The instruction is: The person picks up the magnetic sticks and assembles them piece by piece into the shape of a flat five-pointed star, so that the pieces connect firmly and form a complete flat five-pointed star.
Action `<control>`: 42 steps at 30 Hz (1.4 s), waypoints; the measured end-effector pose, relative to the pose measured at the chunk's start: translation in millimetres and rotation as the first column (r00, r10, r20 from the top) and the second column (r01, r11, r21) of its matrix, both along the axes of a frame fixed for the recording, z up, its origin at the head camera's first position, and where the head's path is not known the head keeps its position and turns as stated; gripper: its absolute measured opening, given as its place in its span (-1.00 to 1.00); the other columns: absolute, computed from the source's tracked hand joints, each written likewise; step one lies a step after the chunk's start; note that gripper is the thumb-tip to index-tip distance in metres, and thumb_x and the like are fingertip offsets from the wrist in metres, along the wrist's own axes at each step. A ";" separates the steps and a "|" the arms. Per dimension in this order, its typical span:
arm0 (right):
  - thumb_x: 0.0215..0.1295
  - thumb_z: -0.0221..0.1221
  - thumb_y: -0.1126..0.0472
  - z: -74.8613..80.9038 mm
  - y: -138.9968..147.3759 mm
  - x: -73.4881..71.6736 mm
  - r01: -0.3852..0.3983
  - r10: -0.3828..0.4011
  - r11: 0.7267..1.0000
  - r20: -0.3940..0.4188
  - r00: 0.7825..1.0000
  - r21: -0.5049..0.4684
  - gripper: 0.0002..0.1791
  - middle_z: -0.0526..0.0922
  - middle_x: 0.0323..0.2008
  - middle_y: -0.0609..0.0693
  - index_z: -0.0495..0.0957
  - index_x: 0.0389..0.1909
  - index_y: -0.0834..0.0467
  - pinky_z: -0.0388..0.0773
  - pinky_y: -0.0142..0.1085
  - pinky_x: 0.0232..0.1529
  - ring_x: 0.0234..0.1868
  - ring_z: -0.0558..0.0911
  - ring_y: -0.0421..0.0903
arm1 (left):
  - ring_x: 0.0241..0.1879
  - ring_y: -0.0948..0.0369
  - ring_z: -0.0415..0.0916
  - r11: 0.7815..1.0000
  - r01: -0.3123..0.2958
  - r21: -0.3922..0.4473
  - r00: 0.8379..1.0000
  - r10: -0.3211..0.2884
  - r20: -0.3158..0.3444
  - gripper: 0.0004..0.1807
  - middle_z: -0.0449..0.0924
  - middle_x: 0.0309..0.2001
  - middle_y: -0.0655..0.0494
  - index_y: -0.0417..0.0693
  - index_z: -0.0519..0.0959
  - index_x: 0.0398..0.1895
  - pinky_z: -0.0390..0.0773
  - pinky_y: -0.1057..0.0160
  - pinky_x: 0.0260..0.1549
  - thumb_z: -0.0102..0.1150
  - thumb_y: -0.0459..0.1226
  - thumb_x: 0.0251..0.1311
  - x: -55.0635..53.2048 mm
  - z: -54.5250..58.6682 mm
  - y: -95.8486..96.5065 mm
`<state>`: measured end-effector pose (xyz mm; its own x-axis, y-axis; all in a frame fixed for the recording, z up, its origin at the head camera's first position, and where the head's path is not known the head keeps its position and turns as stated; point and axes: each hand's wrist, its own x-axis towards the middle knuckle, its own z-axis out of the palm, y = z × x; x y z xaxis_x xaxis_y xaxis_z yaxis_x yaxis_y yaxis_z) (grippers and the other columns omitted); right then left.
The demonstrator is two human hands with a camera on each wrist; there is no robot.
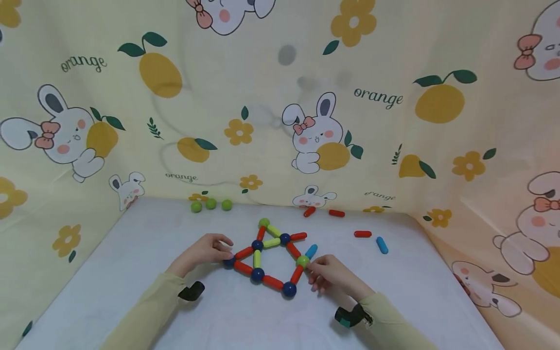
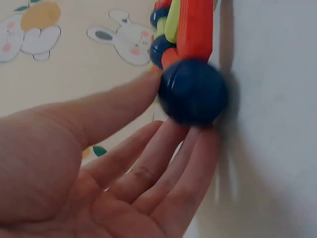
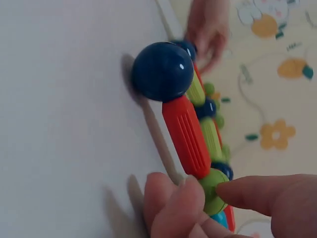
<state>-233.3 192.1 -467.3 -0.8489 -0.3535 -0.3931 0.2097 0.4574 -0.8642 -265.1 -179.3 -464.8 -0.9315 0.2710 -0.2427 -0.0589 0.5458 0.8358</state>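
Note:
A flat frame of rods and balls lies on the white table, made of red rods, yellow-green rods, dark blue balls and light green balls. My left hand pinches the dark blue ball at the frame's left corner, thumb on one side and fingertips on the other. At the right side, my right hand holds a light green ball between thumb and fingers. A blue rod sticks out from that ball, and a red rod juts from a dark blue ball behind it.
Three loose light green balls sit at the table's back left. Loose red rods and a loose blue rod lie at the back right. A patterned cloth hangs behind the table and along its sides.

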 end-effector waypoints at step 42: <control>0.21 0.29 0.24 1.3 22.5 -40.6 0.175 -0.071 0.953 -0.382 0.922 0.246 -0.71 0.63 -0.20 -0.02 0.61 -0.05 0.18 0.55 -0.12 -0.06 -0.18 0.56 -0.06 | -0.25 0.07 0.62 0.908 0.261 0.327 0.956 -0.291 0.045 -0.46 0.63 -0.19 -0.01 -0.18 0.45 0.15 0.62 0.16 -0.23 0.36 -0.26 0.10 76.9 27.0 77.2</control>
<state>-273.9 214.6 -466.0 -0.9803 -0.1618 -0.1131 -0.0263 0.6747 -0.7376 -188.2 -102.1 -437.8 -0.7866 0.5899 -0.1826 -0.0277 0.2617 0.9647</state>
